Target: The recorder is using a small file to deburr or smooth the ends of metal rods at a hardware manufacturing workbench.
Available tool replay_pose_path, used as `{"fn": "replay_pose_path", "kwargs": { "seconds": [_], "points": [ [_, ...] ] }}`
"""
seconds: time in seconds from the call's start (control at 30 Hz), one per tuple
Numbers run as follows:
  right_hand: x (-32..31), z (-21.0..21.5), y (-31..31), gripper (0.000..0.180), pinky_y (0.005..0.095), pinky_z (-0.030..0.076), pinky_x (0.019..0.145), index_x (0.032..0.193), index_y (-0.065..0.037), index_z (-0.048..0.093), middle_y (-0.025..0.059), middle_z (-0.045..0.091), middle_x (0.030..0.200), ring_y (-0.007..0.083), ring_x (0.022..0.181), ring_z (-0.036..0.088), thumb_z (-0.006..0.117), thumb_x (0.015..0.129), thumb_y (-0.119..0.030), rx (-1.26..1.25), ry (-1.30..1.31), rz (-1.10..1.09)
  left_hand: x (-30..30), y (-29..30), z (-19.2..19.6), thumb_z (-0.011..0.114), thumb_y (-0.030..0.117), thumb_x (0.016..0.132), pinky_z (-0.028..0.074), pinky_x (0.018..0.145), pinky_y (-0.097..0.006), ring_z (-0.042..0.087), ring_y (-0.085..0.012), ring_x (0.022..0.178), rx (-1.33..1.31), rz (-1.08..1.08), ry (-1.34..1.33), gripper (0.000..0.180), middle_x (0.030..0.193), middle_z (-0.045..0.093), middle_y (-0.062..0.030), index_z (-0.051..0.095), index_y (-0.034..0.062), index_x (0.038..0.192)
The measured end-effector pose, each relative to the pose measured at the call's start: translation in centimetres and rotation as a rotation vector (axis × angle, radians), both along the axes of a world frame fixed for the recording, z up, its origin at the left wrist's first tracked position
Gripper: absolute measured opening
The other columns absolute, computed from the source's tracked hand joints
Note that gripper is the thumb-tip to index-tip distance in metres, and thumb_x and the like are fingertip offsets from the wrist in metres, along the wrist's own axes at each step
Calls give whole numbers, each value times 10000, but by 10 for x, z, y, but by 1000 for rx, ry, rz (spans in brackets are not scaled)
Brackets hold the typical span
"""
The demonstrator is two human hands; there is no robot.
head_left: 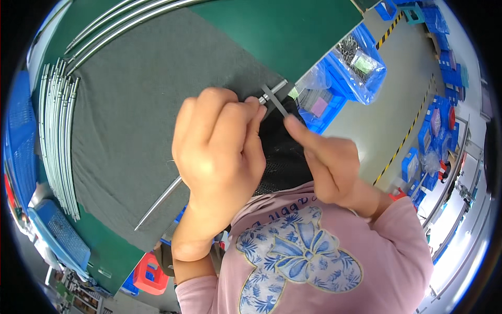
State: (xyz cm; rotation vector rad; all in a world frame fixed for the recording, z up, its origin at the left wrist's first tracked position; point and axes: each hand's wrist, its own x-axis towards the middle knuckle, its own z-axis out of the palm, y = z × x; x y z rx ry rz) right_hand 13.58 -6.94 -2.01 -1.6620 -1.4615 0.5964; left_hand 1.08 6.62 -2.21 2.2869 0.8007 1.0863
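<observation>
My left hand (217,138) is closed around a shiny metal rod (159,202), which slants over a dark grey cloth (125,104). The rod's far end (282,85) sticks out past my left fingers, with grooves or a collar near its tip. Pinched between the thumb and fingers of my right hand (329,159) is a narrow, flat grey strip (275,101). This strip crosses the rod just short of the tip and appears to touch it. Whether it is a file or another flat tool, I cannot tell. My left fingers hide the rod's middle.
Several similar rods (57,141) lie bunched at the left of the green table (293,31), and more long rods (125,23) lie at its far side. Blue bins (361,86) with bagged parts stand beyond the table's right edge. A blue basket (63,238) and a red stool (150,275) are at the lower left.
</observation>
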Motion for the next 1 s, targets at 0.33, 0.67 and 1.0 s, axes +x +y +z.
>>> {"fn": "replay_pose_path", "kwargs": {
  "seconds": [0.33, 0.67, 1.0],
  "points": [
    [3, 13, 12, 443, 263, 493, 633, 1267, 15, 538, 201, 658, 1029, 261, 710, 668, 436, 842, 87, -123, -51, 41, -2, -3, 1, 721, -25, 633, 394, 508, -337, 483, -240, 596, 1, -16, 30, 160, 737, 531, -72, 607, 31, 729],
    [10, 31, 12, 490, 269, 484, 603, 1272, -2, 548, 174, 666, 822, 243, 584, 629, 403, 817, 107, -143, -77, 61, -1, -3, 1, 720, -35, 621, 389, 506, -336, 469, -230, 584, -2, -12, 22, 162, 719, 522, -70, 607, 27, 719],
    [13, 52, 30, 443, 250, 496, 725, 1262, 4, 550, 186, 658, 1042, 265, 799, 680, 413, 848, 81, -370, -19, 75, -1, -5, 4, 721, -35, 624, 384, 500, -331, 462, -229, 579, -36, -1, 45, 159, 711, 517, -69, 600, 27, 707]
  ]
}}
